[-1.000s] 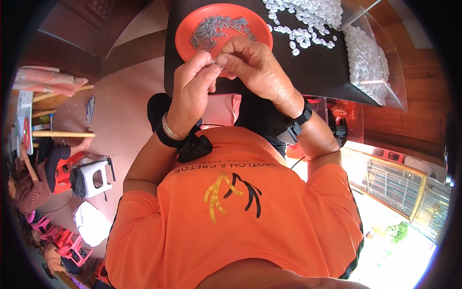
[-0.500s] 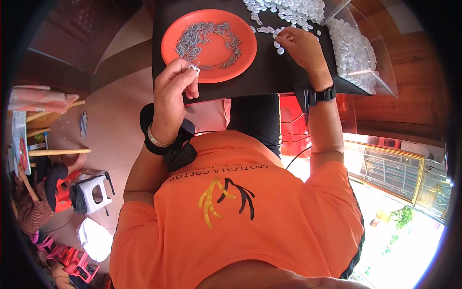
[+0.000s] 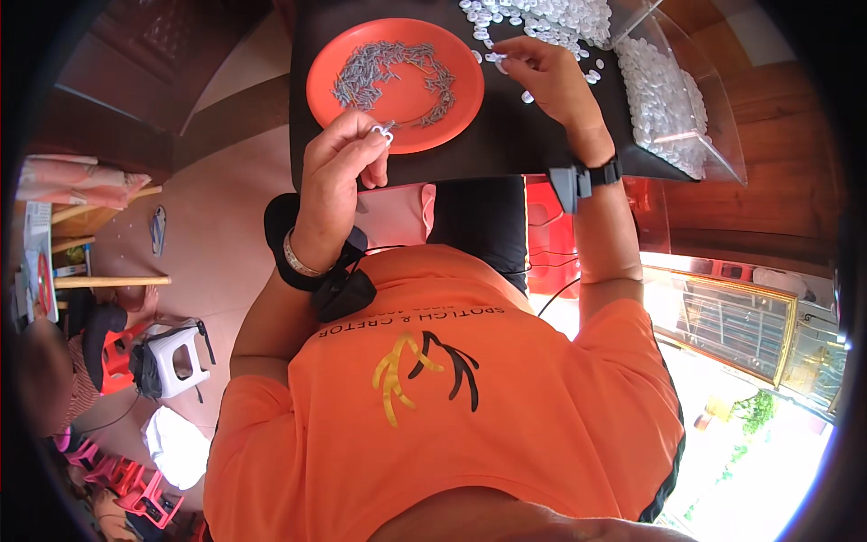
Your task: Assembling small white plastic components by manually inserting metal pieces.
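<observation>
My left hand (image 3: 339, 158) is closed in a pinch at the near edge of an orange-red plate (image 3: 397, 94). Between its thumb and finger sits a small white looped plastic piece (image 3: 383, 135), with what looks like a grey pin beside it. On the plate, many thin grey pins (image 3: 361, 74) lie in a ring-like heap. My right hand (image 3: 553, 79) reaches over the black table right of the plate, fingertips pinched on a small white plastic piece (image 3: 497, 58). Loose pieces of the same sort lie around it.
A pile of white pieces (image 3: 573, 20) covers the table's far side. At the right, a clear tray (image 3: 713, 149) is heaped with more. Left of me are a white stool (image 3: 176, 361), a white bag (image 3: 176, 447), pink stools (image 3: 149, 497) and another person, partly visible.
My right hand has shifted slightly left and away from me, now pinching a white piece. My left hand has moved a little right with its white piece.
</observation>
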A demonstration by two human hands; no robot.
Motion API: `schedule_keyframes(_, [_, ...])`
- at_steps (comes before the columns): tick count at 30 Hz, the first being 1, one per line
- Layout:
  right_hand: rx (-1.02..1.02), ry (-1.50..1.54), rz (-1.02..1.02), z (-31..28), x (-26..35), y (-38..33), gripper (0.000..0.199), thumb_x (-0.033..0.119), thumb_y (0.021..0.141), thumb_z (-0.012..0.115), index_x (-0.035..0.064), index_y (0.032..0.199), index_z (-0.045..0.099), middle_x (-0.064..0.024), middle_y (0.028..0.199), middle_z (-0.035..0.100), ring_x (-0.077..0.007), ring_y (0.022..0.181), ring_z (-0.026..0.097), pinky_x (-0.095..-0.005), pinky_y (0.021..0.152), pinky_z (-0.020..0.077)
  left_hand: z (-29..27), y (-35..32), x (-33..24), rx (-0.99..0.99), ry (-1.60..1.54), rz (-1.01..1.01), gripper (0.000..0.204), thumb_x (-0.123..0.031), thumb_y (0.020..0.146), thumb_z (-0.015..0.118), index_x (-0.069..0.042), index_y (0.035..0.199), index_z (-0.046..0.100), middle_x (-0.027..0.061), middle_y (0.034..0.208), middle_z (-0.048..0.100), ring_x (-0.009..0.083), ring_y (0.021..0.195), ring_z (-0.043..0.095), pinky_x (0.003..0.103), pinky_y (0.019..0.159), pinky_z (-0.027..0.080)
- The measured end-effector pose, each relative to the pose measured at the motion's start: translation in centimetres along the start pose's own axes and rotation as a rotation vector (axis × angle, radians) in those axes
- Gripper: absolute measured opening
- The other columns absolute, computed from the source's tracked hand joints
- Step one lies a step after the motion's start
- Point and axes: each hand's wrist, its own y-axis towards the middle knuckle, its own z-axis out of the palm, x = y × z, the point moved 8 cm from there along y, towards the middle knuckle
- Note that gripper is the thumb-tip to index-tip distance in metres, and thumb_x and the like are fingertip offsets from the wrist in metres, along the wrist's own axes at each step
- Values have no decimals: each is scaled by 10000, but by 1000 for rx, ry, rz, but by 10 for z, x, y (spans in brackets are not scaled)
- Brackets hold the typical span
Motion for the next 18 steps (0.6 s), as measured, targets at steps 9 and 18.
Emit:
schedule_keyframes(9, [214, 1204, 65, 44, 96, -40, 152, 78, 861, 619, 15, 992, 663, -32, 825, 658, -96, 755, 607, -228, 727, 496, 24, 6, -7, 104, -81, 100, 177, -176, 870, 503, -15, 836, 568, 105, 861, 650, 136, 703, 587, 245, 631, 439])
schedule_keyframes(18, [238, 1270, 60, 61, 106, -47, 145, 52, 850, 630, 6, 986, 650, -24, 825, 643, -93, 775, 608, -227, 735, 497, 9, 4, 3, 52, -241, 84, 162, -160, 869, 495, -13, 846, 560, 117, 846, 652, 157, 709, 598, 254, 619, 445])
